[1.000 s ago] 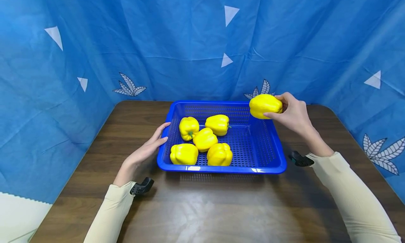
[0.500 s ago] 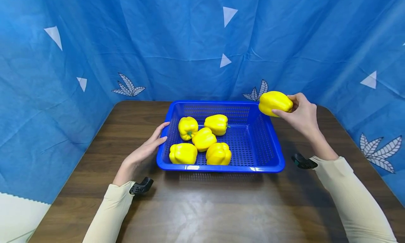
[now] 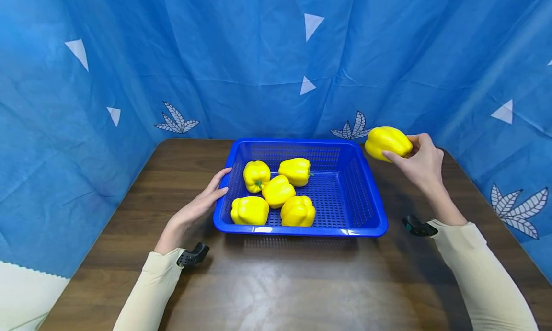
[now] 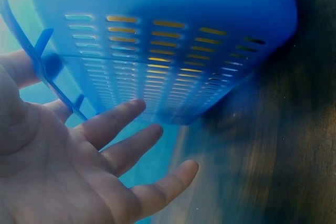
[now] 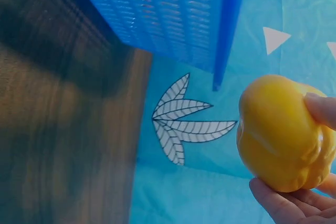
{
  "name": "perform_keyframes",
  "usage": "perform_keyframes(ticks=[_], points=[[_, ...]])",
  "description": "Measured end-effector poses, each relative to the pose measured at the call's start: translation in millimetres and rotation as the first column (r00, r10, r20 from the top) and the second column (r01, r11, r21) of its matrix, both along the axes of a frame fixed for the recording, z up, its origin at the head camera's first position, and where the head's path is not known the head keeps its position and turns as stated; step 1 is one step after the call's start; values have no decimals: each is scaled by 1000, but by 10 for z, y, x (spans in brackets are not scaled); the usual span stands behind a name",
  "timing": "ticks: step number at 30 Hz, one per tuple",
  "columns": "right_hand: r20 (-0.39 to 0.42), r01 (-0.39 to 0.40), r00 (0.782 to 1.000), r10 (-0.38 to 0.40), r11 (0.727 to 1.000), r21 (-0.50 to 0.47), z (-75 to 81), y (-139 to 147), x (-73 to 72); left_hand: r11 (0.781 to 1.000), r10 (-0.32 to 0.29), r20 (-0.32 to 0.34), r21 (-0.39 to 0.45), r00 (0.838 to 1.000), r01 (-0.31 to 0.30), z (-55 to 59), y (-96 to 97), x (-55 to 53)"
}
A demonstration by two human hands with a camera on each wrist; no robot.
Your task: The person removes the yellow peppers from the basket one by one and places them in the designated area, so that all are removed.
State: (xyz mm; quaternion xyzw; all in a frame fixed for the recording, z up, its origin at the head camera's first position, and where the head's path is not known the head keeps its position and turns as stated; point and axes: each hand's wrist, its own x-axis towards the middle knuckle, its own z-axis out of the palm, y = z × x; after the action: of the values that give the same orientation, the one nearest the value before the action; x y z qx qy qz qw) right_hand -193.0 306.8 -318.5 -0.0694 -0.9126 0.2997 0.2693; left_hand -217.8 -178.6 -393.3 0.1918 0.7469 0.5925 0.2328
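Note:
My right hand [image 3: 420, 161] grips a yellow bell pepper [image 3: 388, 143], raised just beyond the right rim of the blue plastic basket [image 3: 297, 230]. In the right wrist view, the fingers and thumb hold this bell pepper [image 5: 278, 135] at its sides. At the basket's left rim, my left hand [image 3: 202, 199] rests with thumb and forefinger on the edge. The left wrist view shows the other fingers of the left hand [image 4: 79, 166] extended beside the slotted outer wall [image 4: 168, 51]. Several more yellow bell peppers [image 3: 279, 192] lie in the left and middle of the basket.
Beneath the basket is a dark wooden table [image 3: 280, 278]. A blue curtain [image 3: 254, 48] with white triangles and leaf prints hangs along the table's back and sides. Black wrist-worn devices sit at the left cuff [image 3: 193, 255] and right cuff [image 3: 418, 225].
My right hand has carried its bell pepper to the right, from over the basket's back right corner to outside the rim. The left hand and the basket stay in place.

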Motion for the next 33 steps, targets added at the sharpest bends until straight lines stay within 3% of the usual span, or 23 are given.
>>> perform_keyframes(ticks=[10,24,33], points=[[55,75,996,-74,997,-30,-178,105,-3,1000,-4,-6,0,1000,4,31,-10,-1],[108,113,988,-108,993,-41,-364,119,-25,1000,3,-17,1,1000,-3,38,-28,23],[167,139,977,-135,990,-14,-564,148,-34,1000,-2,-8,-3,1000,2,13,5,25]])
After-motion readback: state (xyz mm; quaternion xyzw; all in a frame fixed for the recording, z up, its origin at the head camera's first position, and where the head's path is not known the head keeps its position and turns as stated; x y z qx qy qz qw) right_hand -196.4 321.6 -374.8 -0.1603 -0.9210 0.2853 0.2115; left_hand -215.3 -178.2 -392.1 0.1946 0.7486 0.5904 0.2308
